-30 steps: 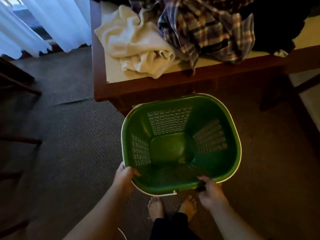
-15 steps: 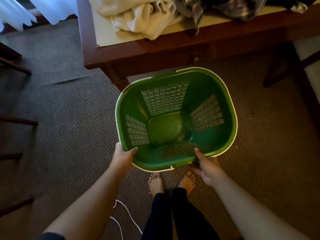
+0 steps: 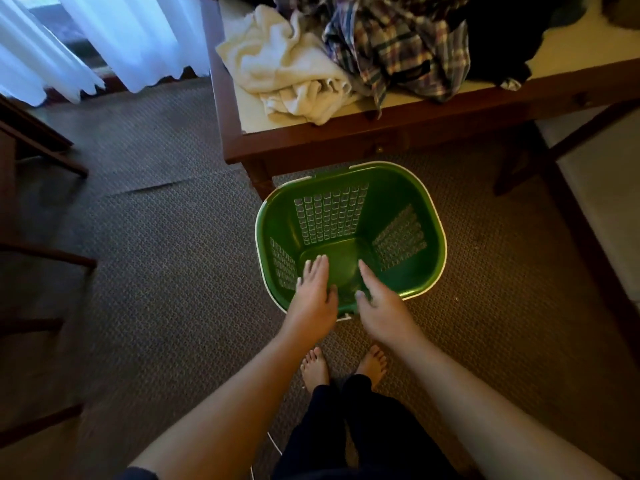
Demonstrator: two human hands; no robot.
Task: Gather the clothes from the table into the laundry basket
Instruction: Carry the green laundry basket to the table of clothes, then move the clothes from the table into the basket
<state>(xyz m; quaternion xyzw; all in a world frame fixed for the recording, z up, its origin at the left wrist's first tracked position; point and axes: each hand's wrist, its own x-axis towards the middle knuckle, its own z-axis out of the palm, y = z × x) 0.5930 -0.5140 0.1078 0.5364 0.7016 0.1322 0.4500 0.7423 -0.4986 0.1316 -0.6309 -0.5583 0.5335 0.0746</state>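
Our left hand (image 3: 313, 296) hangs flat and empty over the near edge of the basket (image 3: 405, 192). Our right hand (image 3: 379, 303), just beside it, is loose and empty too. Ahead of both, up on the table (image 3: 346, 140), lie the towel (image 3: 287, 67), plaid shirt (image 3: 398, 46) and dark garment (image 3: 495, 39). Nothing is gathered yet, we judge; next, we reach up and grasp one.

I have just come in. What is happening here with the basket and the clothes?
A person stands barefoot before a green laundry basket on the carpet, next to the table. The left hand and the right hand are over its near rim with fingers straight, holding nothing. The basket is empty. A cream towel, a plaid shirt and a dark garment lie piled on the table, not yet gathered.
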